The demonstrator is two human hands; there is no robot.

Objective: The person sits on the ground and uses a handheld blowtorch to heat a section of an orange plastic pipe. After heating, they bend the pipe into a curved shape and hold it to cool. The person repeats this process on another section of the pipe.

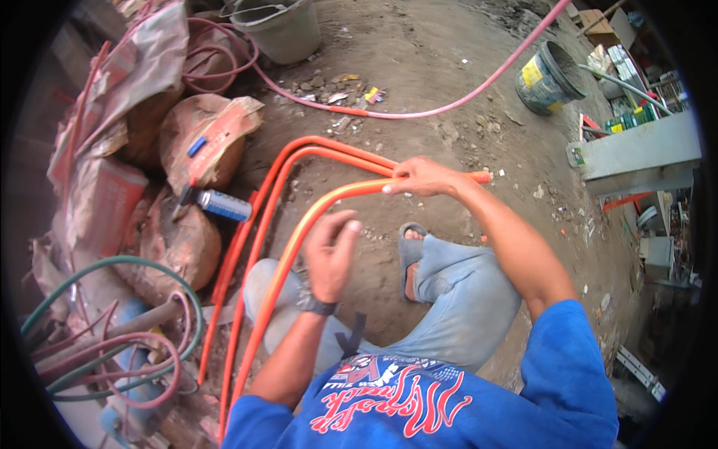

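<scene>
Three orange plastic conduit pipes, each with a rounded bend, lie roughly side by side over the dirt floor in front of me. My right hand (425, 178) is closed around the nearest pipe (329, 198) close to its right end, with fingers also against the farther pipes (318, 141). My left hand (331, 258) hovers just right of the nearest pipe's long leg, fingers loosely apart and nothing in them. A dark watch (317, 304) is on that wrist. The long legs run down past my left knee to the lower left.
Torn cement bags (206, 138) are piled at left, bearing a blue spray can (224, 205) and a blue marker (197, 146). Green and pink hoses (127, 262) coil below. Two buckets (280, 34), (550, 78) stand farther off; a pink hose (430, 114) crosses the floor. A metal beam (636, 150) is at right.
</scene>
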